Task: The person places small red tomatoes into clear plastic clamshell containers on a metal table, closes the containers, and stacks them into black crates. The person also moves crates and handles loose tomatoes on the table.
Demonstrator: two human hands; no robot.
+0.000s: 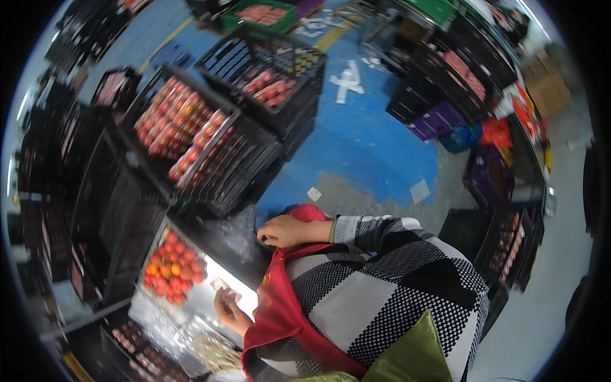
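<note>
My left hand (230, 311) is over a brightly lit white worktop (205, 298), its fingers closed on a small pale, pink-printed piece (224, 288) that looks like paper or film. Beside it on the worktop lies a pile of loose red and orange tomatoes (173, 271). My right hand (280, 231) is held near my waist, in front of the red apron (305, 310). Its fingers curl downward by a dark edge, and whether they hold anything is hidden. Clear plastic film or bags (238, 234) lie close to that hand. More clear plastic packaging (167, 329) covers the worktop's other end.
Stacked black crates (229, 167) stand beyond the worktop, the top one filled with packed tomatoes (179, 124). Another open crate (262, 62) holds a few packs. White scraps (347, 83) litter the blue floor (377, 143). Crates, some purple (437, 119), line the far side.
</note>
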